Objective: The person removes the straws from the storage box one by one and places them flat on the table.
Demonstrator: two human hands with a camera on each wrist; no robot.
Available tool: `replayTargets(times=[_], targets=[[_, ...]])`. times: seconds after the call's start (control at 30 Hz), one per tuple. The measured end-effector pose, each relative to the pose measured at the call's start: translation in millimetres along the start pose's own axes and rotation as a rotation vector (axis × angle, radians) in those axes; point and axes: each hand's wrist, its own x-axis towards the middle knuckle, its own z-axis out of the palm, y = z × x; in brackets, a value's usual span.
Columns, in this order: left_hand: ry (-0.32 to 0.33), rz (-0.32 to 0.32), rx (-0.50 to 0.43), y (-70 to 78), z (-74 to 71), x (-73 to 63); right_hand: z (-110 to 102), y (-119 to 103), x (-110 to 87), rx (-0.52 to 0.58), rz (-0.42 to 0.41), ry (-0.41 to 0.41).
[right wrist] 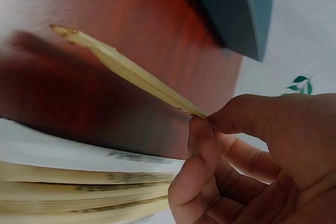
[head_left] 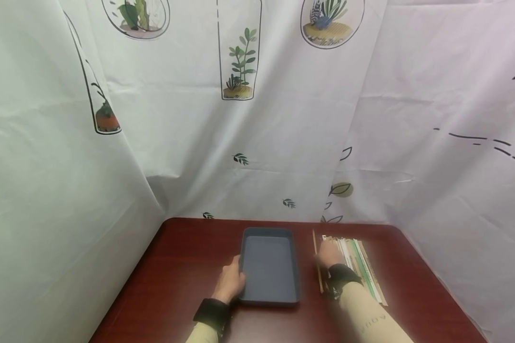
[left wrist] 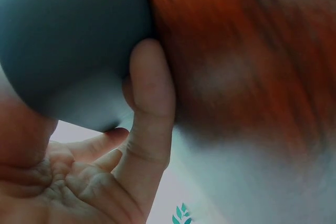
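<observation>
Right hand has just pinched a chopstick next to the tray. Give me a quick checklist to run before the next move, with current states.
1. Right hand grip on the bare wooden chopstick: ok, pinched between thumb and fingers at one end.
2. Only one stick in the grip: cannot tell, the head view is blurred there.
3. Shallow grey rectangular plastic tray steadied: ok, left hand rests against its left rim, thumb on the wall.
4. Tray interior free: ok, nothing shows inside.
5. Row of paper-wrapped chopsticks undisturbed: ok, lying side by side on the dark red wooden table, right of the tray.
6. Path from stick to tray: ok, only bare table between.
</observation>
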Motion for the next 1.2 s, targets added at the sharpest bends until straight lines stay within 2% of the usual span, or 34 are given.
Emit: replayTargets(times=[0.27,0.6,1.0,1.2], targets=[[-0.008,-0.012,0.007,0.2,0.6,1.5,12,19,-11.0,0.06,0.038,-0.009],[-0.008,-0.015,0.012,0.1,0.9,2.5,7,25,-15.3,0.044,0.151,-0.051],[-0.012,-0.018,0.01,1.2,-1.1,1.6,0,29,-19.9,0.029,0.13,-0.081],[-0.004,-0.002,0.003,1.2,-2.5,-0.1,0,31,-23.3,0.053,0.104,-0.042]])
